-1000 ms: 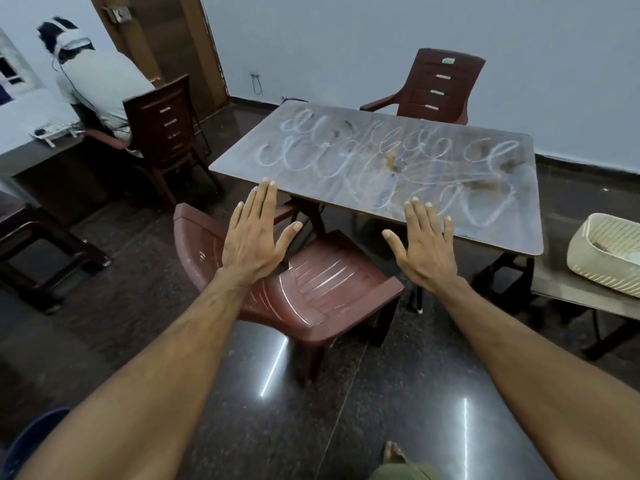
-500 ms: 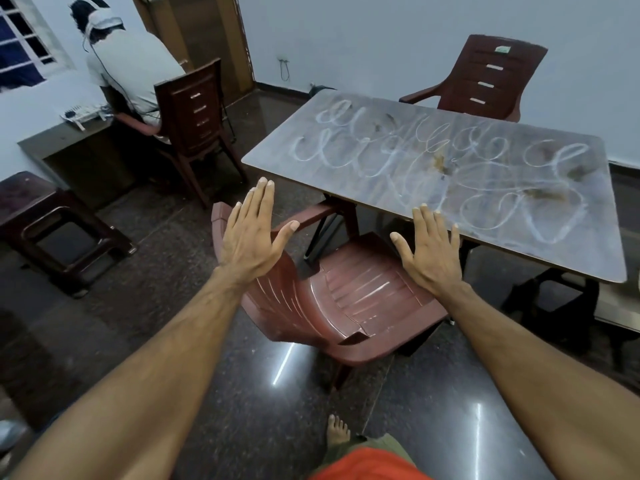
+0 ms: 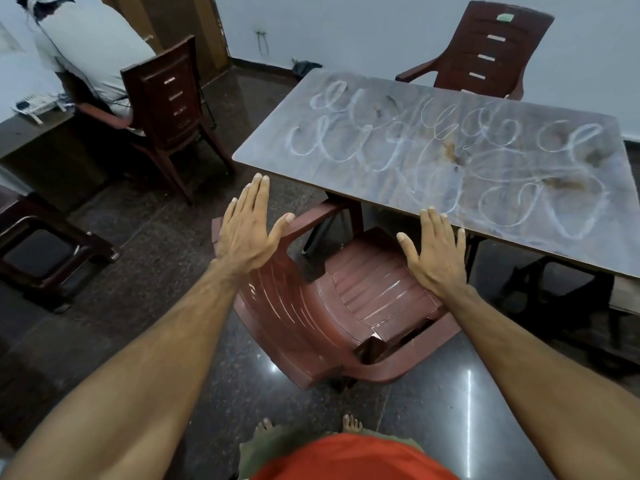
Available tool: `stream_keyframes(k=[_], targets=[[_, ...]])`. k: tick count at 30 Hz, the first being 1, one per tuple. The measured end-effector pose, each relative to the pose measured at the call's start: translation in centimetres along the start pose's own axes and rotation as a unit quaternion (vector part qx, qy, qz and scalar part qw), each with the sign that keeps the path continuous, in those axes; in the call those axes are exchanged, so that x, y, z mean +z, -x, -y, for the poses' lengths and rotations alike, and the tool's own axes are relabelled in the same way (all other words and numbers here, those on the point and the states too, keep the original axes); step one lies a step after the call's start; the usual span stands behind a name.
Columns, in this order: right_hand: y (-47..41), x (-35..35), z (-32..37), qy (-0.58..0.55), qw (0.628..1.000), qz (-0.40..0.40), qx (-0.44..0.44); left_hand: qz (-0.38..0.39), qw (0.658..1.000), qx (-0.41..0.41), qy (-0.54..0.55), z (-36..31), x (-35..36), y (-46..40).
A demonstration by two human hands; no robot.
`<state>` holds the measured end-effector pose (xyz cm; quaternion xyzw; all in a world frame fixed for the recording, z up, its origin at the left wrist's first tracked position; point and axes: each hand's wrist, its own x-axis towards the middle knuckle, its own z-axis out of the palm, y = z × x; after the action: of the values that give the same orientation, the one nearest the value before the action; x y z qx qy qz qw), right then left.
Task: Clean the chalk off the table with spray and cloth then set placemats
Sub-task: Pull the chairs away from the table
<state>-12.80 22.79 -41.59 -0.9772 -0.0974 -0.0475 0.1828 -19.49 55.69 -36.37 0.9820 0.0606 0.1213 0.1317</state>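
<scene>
**Both hands held flat and bare before the chalk-marked desk**

The left hand (image 3: 247, 230) and the right hand (image 3: 434, 252) are stretched out ahead of the person, palms down, fingers straight and close together, thumbs spread. Neither holds anything. The left hand hovers above the backrest and armrest of a reddish-brown plastic chair (image 3: 346, 306); whether it touches the chair cannot be told. The right hand is over the chair's seat, its fingertips reaching up to the near edge of the desk (image 3: 346, 168).

The desk is a grey rectangular top on dark legs, set at an angle to the view. White chalk loops (image 3: 398, 140) run across nearly the whole surface in rows, and a few brownish stains (image 3: 450, 148) sit among them near the middle and towards the right end.

The nearest chair is pushed partly under the desk's near edge, its seat slats facing up. A second plastic chair (image 3: 491, 46) of the same colour stands at the far side of the desk, against a pale wall. A third (image 3: 166, 95) stands to the left, its back towards the desk, with a person in a light shirt (image 3: 90, 46) seated in it at a dark counter. A low dark stool (image 3: 41, 244) is at the left edge. The floor (image 3: 173, 237) is dark polished stone with light reflections. The person's bare toes and an orange garment (image 3: 346, 459) show at the bottom of the view.
</scene>
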Motion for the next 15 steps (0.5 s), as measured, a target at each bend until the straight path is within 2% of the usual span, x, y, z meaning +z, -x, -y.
stream_keyframes(k=[6,15], targets=[[0.3,2.0,1.8,0.007,0.996,-0.028,0.081,0.04,0.998,0.055,0.008,3.9,1.1,-4.0],[5.0,5.9,8.8,-0.015,0.971,-0.035,0.236,0.138,0.979,0.151,0.016,11.5,2.5,-8.2]])
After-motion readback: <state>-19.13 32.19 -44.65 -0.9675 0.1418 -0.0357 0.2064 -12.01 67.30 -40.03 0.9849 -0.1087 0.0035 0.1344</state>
